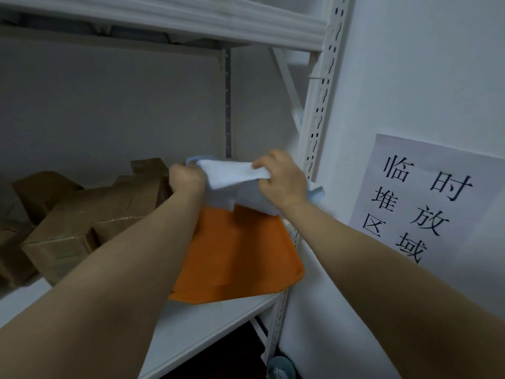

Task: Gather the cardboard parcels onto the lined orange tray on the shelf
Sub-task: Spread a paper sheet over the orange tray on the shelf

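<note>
Forearms [117,283] fill the lower frame, reaching in toward the tray [240,255], which lies orange and flat at the centre, on the right end of the shelf [207,324] and close against the post [314,132]. Above its far edge hangs a pale blue cloth [235,181], partly bunched. The left hand [187,180] grips one end in a closed fist and the right hand [284,179] pinches the other, fingers curled over the top fold. It is held between them most likely so it can be spread as the tray's lining before anything goes on it. Parcels [90,214] sit in a loose heap at centre left on the same shelf, beside the tray but none on it, so the gathering, I judge, has not begun. The left arm hides the tray's near-left part and the gap to the heap, so I cannot tell whether they touch. The tray's rim is too blurred to make out. At right a sign [426,203] on the wall is cut by the frame edge, and a greyish round thing [281,367] at the bottom is half out of view.
</note>
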